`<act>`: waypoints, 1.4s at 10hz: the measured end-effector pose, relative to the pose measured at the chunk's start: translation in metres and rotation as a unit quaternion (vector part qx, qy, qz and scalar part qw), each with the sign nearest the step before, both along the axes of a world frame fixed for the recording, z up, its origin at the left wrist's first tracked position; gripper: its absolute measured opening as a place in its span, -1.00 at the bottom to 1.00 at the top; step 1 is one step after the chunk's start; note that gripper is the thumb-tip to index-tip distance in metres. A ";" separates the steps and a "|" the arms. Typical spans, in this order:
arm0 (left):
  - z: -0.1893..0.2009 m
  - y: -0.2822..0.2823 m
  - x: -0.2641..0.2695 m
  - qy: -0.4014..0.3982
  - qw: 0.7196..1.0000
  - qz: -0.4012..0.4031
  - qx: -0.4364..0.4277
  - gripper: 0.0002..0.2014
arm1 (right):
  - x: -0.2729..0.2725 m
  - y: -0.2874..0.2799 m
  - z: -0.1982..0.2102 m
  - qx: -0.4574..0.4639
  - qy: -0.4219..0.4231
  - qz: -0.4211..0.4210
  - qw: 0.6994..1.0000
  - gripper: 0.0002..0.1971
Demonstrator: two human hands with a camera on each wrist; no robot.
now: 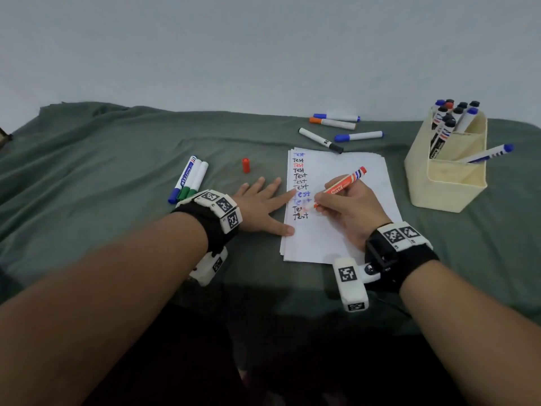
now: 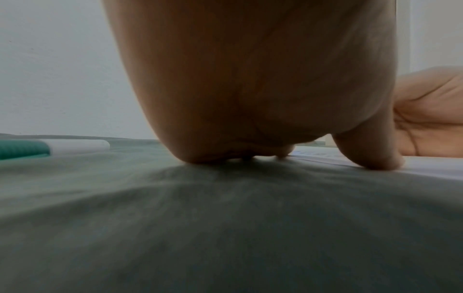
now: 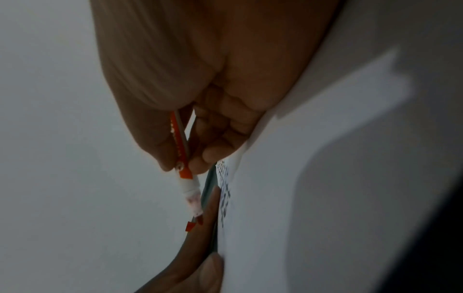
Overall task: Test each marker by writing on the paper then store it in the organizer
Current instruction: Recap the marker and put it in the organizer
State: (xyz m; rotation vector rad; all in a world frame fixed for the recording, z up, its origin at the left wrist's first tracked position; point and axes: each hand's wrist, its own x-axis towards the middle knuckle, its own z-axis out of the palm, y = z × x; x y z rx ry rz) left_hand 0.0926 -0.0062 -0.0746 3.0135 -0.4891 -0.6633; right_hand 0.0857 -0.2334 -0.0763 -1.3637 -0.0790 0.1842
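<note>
My right hand (image 1: 336, 206) grips an uncapped orange marker (image 1: 344, 184), its tip down on the white paper (image 1: 351, 238) beside a column of written "Test" words. In the right wrist view the orange marker (image 3: 183, 158) is pinched between thumb and fingers. My left hand (image 1: 263, 203) lies flat with straight fingers, forefinger and thumb pressing the paper's left edge. Its thumb (image 2: 371, 156) touches the paper (image 2: 426, 166) in the left wrist view. The marker's orange cap (image 1: 246, 165) stands on the cloth. A cream organizer (image 1: 448, 183) at the right holds several markers.
Three markers (image 1: 190, 180), blue and green capped, lie left of my left hand; a green-capped one (image 2: 50, 147) shows in the left wrist view. Several loose markers (image 1: 336, 128) lie beyond the paper. A green cloth (image 1: 102, 159) covers the table. A pale wall stands behind.
</note>
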 end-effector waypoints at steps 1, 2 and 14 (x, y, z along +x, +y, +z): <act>0.000 -0.001 -0.001 0.007 1.000 0.004 0.002 0.12 | -0.002 0.001 -0.001 -0.038 -0.022 0.008 0.999 -0.74; 0.001 -0.001 -0.002 0.010 1.000 -0.002 0.012 0.26 | -0.003 0.002 -0.002 -0.055 -0.038 0.012 0.998 -0.74; 0.006 -0.003 -0.006 0.013 1.000 -0.003 0.018 0.32 | -0.007 0.004 0.000 -0.161 -0.069 0.023 0.984 -0.83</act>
